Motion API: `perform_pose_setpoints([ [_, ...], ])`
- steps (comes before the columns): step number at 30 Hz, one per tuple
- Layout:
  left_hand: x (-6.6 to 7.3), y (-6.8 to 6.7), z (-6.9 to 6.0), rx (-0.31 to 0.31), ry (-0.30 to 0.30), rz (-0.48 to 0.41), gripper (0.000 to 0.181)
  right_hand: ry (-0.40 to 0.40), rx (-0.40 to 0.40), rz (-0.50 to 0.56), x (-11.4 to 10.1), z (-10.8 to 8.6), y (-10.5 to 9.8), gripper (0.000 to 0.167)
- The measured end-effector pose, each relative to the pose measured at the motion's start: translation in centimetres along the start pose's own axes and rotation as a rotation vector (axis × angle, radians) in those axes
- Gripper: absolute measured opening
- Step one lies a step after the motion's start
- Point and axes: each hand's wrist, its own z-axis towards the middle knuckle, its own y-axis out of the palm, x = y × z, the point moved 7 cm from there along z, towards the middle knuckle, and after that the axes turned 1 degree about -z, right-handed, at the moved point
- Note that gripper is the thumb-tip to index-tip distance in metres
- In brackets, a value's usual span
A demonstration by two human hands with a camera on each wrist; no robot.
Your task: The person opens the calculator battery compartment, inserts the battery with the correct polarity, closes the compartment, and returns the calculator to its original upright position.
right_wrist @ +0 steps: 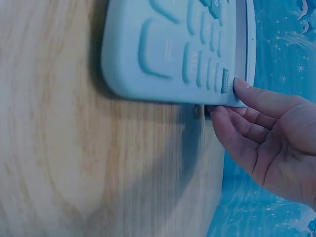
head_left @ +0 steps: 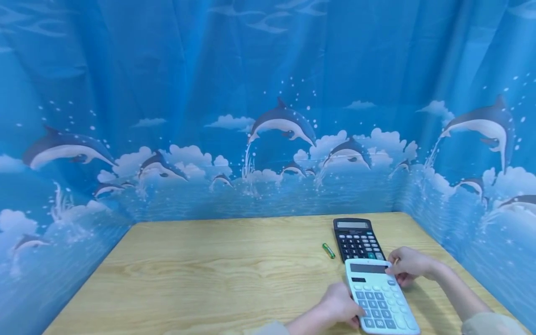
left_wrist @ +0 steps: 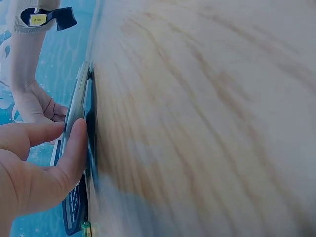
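A white calculator (head_left: 378, 298) with grey keys is held between both hands, its face up, at the right front of the table. My left hand (head_left: 341, 304) pinches its left edge near the lower keys; in the left wrist view the thumb and a finger of the left hand (left_wrist: 44, 163) grip the thin side. My right hand (head_left: 412, 265) pinches the upper right edge, and in the right wrist view the thumb of the right hand (right_wrist: 276, 133) lies on top beside the display. A gap and a shadow show under the white calculator (right_wrist: 163, 54) there.
A black calculator (head_left: 359, 242) lies just behind the white one, its lower edge close to it. A small green battery (head_left: 328, 251) lies to its left. The wooden table (head_left: 188, 279) reaches back to a blue dolphin curtain (head_left: 188, 93), which also hangs along both sides.
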Motion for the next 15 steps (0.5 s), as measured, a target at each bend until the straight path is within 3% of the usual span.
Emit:
perform_pose_setpoints([
  [6,-0.22,0.47,-0.19,-0.024,-0.006,-0.005,0.018,0.042,-0.004,-0.008,0.47,-0.2,0.08,0.013],
  [15,-0.37,0.54,-0.25,-0.045,-0.025,0.135,0.018,0.089,-0.004,-0.06,0.34,-0.47,0.04,0.014],
])
